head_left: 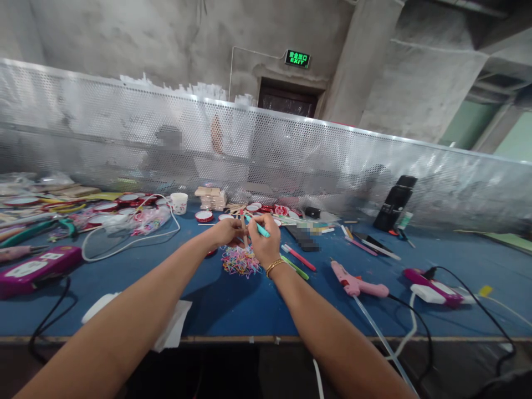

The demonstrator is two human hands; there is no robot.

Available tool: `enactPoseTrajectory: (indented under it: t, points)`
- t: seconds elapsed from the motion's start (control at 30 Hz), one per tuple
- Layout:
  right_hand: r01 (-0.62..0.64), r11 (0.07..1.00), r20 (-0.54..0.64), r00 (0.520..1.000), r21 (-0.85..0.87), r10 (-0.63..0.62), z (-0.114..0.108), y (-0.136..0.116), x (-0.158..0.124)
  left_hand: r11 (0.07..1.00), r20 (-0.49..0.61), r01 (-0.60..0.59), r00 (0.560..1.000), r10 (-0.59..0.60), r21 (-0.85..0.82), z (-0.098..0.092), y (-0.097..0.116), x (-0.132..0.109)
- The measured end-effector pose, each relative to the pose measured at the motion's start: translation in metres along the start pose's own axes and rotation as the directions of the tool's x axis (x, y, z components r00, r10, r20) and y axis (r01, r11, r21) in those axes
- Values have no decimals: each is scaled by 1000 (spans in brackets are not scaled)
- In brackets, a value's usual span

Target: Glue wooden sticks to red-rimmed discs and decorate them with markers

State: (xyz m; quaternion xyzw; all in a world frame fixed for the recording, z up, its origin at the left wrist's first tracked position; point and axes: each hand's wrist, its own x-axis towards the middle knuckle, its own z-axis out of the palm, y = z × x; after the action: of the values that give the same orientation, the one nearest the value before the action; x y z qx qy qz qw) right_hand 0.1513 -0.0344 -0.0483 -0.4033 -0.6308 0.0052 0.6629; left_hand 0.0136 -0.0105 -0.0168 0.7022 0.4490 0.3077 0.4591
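Note:
Both my arms reach forward over a blue table (pixel 233 299). My right hand (pixel 264 241) is closed around a teal pen (pixel 260 227) and wears a gold bracelet at the wrist. My left hand (pixel 228 231) is closed, pinching thin wooden sticks (pixel 243 235) held between the two hands. Right under the hands lies a heap of coloured rubber bands (pixel 240 262). The fingertips of both hands touch near the sticks.
A pink glue gun (pixel 358 285) with a clear glue stick lies right of my arm, red and green pens (pixel 299 259) beside it. A purple device (pixel 35 270) and cables lie left, round red-and-white badges (pixel 106 206), a cup (pixel 179 203), a perforated metal screen (pixel 291 149) behind.

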Motion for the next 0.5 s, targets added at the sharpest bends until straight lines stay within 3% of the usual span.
enactPoseTrajectory:
  t: [0.5]
  points:
    - [26,1000,32,999,12,-26,2,0,-2,1000,1,-9,1000,9,30,0,-4,2]
